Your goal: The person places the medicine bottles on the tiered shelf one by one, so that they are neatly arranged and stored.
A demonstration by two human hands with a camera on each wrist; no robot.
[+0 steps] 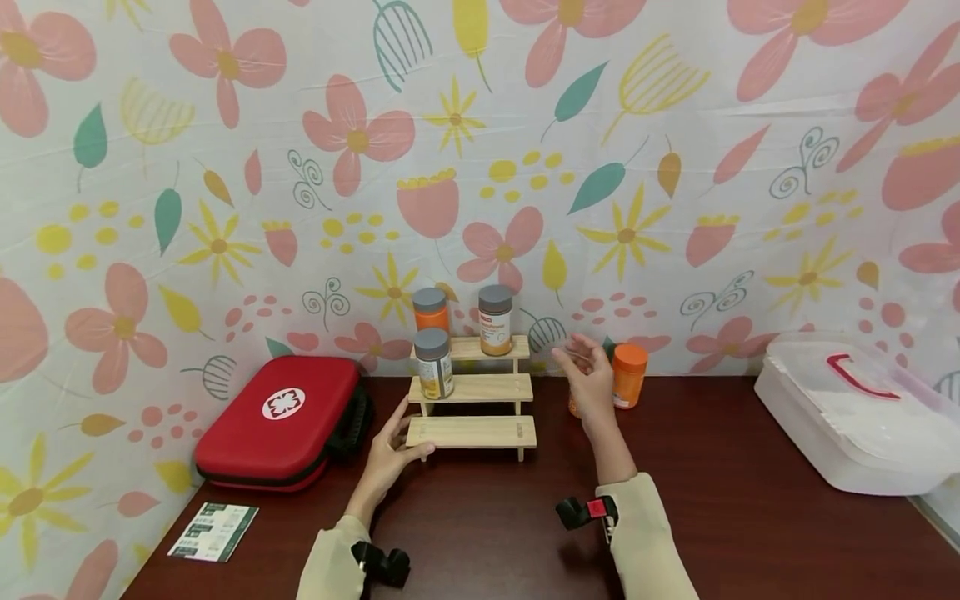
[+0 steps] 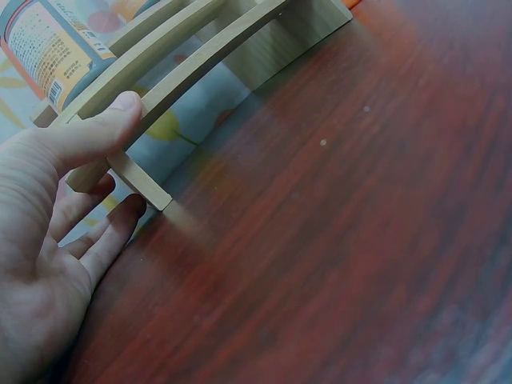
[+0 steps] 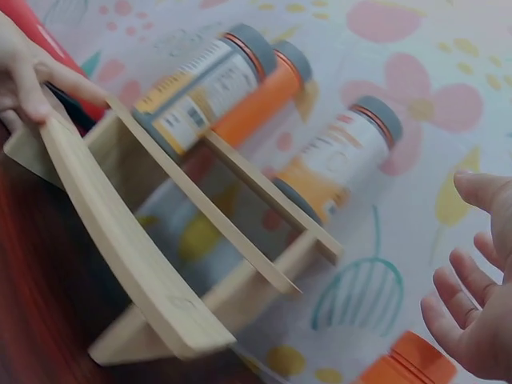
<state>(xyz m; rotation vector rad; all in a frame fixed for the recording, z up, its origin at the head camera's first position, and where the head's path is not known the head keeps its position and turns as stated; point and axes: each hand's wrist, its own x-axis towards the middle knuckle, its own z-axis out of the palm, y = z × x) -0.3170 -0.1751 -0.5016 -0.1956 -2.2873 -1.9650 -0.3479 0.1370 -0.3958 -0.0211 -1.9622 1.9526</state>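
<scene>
My left hand [image 1: 392, 454] holds the left end of a three-step wooden display stand [image 1: 471, 431], thumb over the lowest step and fingers beside its leg. On the middle step stands a grey-capped bottle [image 1: 433, 367] with a white label. The top step bears an orange bottle [image 1: 431, 310], partly hidden, and a white-and-orange bottle [image 1: 496, 323]. To the stand's right, my right hand [image 1: 590, 379] is raised with fingers loosely bent and nothing in them. Beyond it stands an orange-capped bottle [image 1: 629, 379]; another orange bottle [image 1: 573, 406] is mostly hidden behind the hand.
A red first-aid case [image 1: 281, 421] lies at the left by the patterned cloth wall. Nearer the left table edge is a printed card [image 1: 213, 532]. On the right stands a translucent white box [image 1: 847, 425] with a red handle. The table [image 1: 495, 525] is dark wood.
</scene>
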